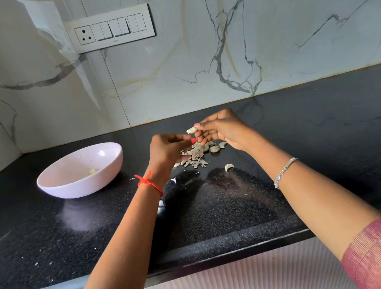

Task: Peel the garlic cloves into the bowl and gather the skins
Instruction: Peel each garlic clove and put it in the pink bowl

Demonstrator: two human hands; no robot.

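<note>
Fingertips of the right hand point(219, 131) pinch a pale garlic clove point(191, 130) above papery white skins point(196, 156) — left hand point(168, 149) fingers curled beside it, grip unclear; glossy pale-pink bowl point(79, 185) sits left.

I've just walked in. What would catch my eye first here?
At the centre, the right hand pinches a garlic clove, the left hand close beside it, above a pile of skins on the black counter. To the left stands a pink bowl holding one peeled clove.
</note>
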